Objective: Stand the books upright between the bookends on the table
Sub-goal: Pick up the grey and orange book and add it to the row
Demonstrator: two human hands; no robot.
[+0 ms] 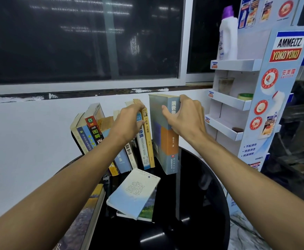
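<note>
Right hand (183, 120) grips the top of a thick grey book (165, 141) with an orange spine block, which stands upright on the round black bench (192, 204). Left hand (129, 121) has its fingers curled over the tops of a row of books (93, 127). The books on the row's left lean leftward. A gap separates the row from the thick grey book. 1 pale blue paperback (133, 193) lies flat in front, resting on another book. A cardboard display rack (274, 105) stands at right, with a white bottle (228, 37) on its top shelf.

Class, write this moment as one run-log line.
left grip: holds leaning book row | right grip: holds thick grey book upright | pale blue book: flat on table
</note>
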